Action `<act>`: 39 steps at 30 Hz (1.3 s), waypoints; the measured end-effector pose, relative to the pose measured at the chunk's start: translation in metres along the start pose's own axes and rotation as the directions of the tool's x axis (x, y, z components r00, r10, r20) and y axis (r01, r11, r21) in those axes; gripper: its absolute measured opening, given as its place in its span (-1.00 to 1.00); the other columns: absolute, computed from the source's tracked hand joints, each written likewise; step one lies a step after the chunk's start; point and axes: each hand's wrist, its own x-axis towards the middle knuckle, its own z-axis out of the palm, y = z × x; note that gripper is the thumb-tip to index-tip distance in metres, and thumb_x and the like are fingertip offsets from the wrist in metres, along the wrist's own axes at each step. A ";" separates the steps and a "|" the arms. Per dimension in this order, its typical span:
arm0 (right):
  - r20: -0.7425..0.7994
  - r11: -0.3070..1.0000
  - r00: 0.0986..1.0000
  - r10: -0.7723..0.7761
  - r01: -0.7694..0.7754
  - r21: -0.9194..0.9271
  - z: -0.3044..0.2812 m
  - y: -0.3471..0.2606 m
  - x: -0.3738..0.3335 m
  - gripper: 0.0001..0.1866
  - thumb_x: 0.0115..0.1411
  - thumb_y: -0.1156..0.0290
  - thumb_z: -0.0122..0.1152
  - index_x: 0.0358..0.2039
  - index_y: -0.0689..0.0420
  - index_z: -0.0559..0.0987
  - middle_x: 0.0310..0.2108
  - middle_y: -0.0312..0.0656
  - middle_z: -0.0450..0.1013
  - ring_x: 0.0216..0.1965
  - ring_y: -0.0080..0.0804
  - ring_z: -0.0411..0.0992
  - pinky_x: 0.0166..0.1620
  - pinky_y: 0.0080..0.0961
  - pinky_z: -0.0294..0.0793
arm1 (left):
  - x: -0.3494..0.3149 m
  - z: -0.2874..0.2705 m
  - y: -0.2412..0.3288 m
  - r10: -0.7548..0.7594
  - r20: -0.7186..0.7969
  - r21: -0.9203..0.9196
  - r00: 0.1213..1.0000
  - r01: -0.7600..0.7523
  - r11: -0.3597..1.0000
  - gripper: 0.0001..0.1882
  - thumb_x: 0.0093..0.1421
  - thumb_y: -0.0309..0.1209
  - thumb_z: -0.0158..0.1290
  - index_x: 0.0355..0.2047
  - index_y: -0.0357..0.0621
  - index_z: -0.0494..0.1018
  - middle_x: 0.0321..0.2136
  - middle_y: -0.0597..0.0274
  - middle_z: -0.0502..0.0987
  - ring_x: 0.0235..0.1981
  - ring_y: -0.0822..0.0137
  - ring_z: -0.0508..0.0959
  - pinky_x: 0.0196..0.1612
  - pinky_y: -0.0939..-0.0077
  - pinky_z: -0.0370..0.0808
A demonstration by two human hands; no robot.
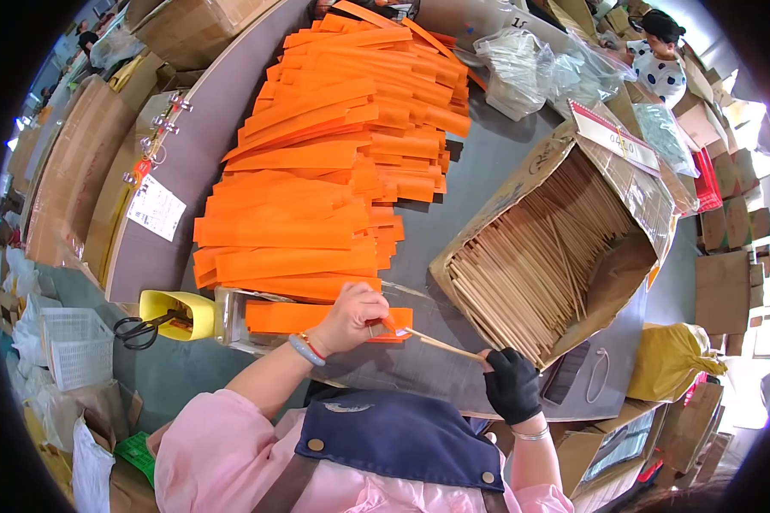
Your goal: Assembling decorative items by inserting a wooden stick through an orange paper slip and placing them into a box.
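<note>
My left hand (357, 316) pinches the corner of an orange strip (393, 327) at the table's near edge. Cloth or paper, I cannot tell which. In my right hand (512, 386), which wears a black fingerless glove, is one end of a thin wooden stick (449, 347). The stick's other end reaches the strip by my left fingers; whether they touch is too small to tell. More orange strips (274, 317) lie in a shallow holder (231, 315) under my left wrist. Beyond my hands spreads a large heap of orange strips (291, 227).
At right, an open cardboard box (479, 214) holds many wooden sticks (522, 274). A yellow container (198, 315) with black-handled scissors (135, 333) stands left. A phone-like dark object (566, 373) lies near the box. A raised board (210, 111) edges the left; a person (659, 64) is far right.
</note>
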 end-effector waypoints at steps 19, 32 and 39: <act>-0.473 0.994 0.878 0.075 -0.028 0.105 0.033 0.011 0.046 -0.59 0.09 0.45 0.32 -0.02 0.19 0.51 -0.08 0.02 0.47 -0.05 0.06 0.42 0.03 -0.16 0.41 | 0.047 -0.036 0.040 0.036 -0.121 0.540 0.992 0.035 0.841 -0.71 -0.02 -0.29 0.29 -0.28 -0.09 0.56 -0.16 0.19 0.49 -0.12 0.10 0.44 -0.09 0.20 0.38; -0.331 0.916 0.943 0.026 -0.154 -0.369 0.037 0.053 0.049 -0.83 0.02 0.44 0.21 -0.35 0.11 0.45 -0.31 -0.06 0.42 -0.23 -0.05 0.41 -0.20 -0.16 0.43 | 0.007 0.001 0.014 -0.141 0.031 0.104 0.989 0.137 0.985 -0.56 0.00 -0.20 0.34 -0.16 -0.13 0.54 -0.30 0.16 0.42 -0.23 0.10 0.40 -0.09 0.27 0.37; -0.235 0.985 0.970 0.058 -0.093 -0.143 0.001 0.008 0.024 -0.81 0.09 0.50 0.17 -0.24 0.11 0.50 -0.37 -0.01 0.43 -0.28 0.09 0.40 -0.21 -0.08 0.37 | 0.006 0.005 0.011 -0.109 0.015 0.136 0.994 0.106 0.985 -0.57 -0.05 -0.29 0.38 -0.18 -0.12 0.53 -0.31 0.18 0.43 -0.23 0.10 0.41 -0.08 0.27 0.35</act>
